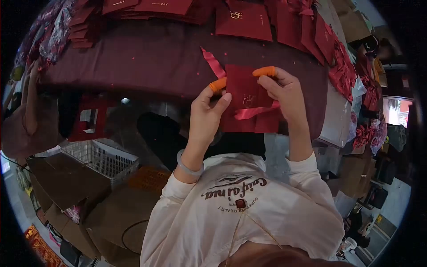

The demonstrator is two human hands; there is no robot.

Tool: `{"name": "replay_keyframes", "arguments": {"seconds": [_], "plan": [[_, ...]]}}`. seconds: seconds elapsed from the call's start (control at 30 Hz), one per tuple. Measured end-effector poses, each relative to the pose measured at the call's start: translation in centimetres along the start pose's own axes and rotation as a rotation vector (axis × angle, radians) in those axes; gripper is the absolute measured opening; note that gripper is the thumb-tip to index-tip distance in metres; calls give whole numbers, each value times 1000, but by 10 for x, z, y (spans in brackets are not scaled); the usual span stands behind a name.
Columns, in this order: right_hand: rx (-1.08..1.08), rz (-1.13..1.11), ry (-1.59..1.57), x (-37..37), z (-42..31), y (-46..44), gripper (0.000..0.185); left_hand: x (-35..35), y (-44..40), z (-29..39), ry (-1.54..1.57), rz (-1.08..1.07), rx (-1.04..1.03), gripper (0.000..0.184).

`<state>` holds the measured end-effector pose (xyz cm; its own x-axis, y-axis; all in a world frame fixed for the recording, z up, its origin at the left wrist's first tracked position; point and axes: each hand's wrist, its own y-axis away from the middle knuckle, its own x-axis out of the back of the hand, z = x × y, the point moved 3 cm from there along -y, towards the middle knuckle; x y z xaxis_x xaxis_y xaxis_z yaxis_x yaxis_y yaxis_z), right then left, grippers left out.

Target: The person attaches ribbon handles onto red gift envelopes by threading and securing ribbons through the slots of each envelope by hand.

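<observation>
A dark red folded paper piece [241, 82] with a gold emblem is held upright in front of me; whether it is a card or a bag I cannot tell. My left hand [207, 107] grips its left edge, thumb in front and fingers behind. At the upper right edge, my right hand [283, 91] pinches with thumb and index finger. Orange finger cots [265, 71] cover a finger on each hand. A shiny red ribbon [255, 111] crosses the lower front of the paper, and a ribbon end [212, 62] sticks out at the upper left.
Similar red printed pieces [243, 22] lie along the far side of the cloth-covered table [147, 58]. Red ribbons [341, 71] hang at the right. Plastic-wrapped bundles [58, 33] sit at the far left. Below are a white crate [113, 160] and cardboard boxes [66, 178]. Another person's arm [31, 98] shows at left.
</observation>
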<state>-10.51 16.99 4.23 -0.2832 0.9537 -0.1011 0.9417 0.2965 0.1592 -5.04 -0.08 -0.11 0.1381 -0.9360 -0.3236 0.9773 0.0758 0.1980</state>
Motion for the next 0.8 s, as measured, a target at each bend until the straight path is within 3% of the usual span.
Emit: {"name": "replay_keyframes", "arguments": {"seconds": [0.03,0.17,0.3,0.47,0.8], "plan": [[43,63,223,-6,-3,0,19,-1,-1,1,0,4,-1,31],[179,-42,326,-8,9,-10,18,-1,-2,1,97,-1,64,32],[161,33,351,-12,3,-10,16,2,-5,-3,63,-20,32,33],[325,-100,614,-12,-9,-13,15,0,-8,-3,107,-9,53,33],[355,-194,811,-25,-1,-21,15,-1,-7,-5,84,15,29,34]]}}
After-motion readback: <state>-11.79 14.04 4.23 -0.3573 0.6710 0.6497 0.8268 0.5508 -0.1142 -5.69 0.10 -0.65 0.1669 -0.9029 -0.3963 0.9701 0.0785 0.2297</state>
